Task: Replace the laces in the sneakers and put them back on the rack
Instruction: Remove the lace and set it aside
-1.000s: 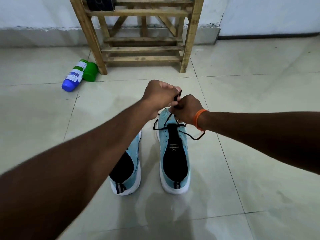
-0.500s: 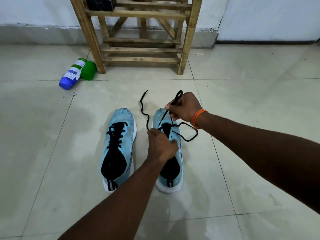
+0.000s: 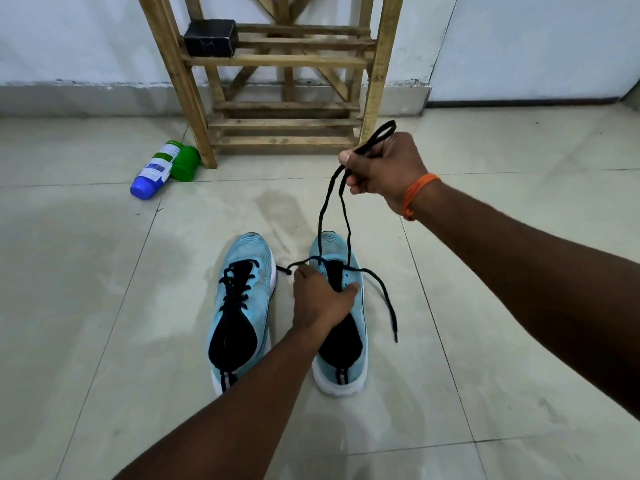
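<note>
Right hand (image 3: 384,171): raised over the far end of the shoes, its fingers (image 3: 360,180) curled round a doubled loop of the black lace (image 3: 321,216), which we hold up taut
Left hand (image 3: 322,299): we press it flat on the right sneaker (image 3: 346,362), fingers spread wide across the tongue, pinning the shoe to the floor (image 3: 104,306)
Lace: two strands run from our right hand down into the far eyelets; one free end trails on the floor to the right of the shoe, and a short end pokes out to its left
Left sneaker (image 3: 242,306): just beside the right one, already laced in black
Rack (image 3: 284,60): wooden, at the far wall, well apart from the shoes; a dark box (image 3: 210,38) sits on one shelf and a bottle (image 3: 156,169) lies near its left leg
Step, as we judge it: drawing the lace through the first eyelets and evening it out
Risk 1: if we pull too hard on one strand, the short left end may slip back out of its eyelet
Risk 2: if our left hand eases, the light shoe may lift or tip with the pull
Risk 3: uneven ends would leave too little lace for the near eyelets
</note>
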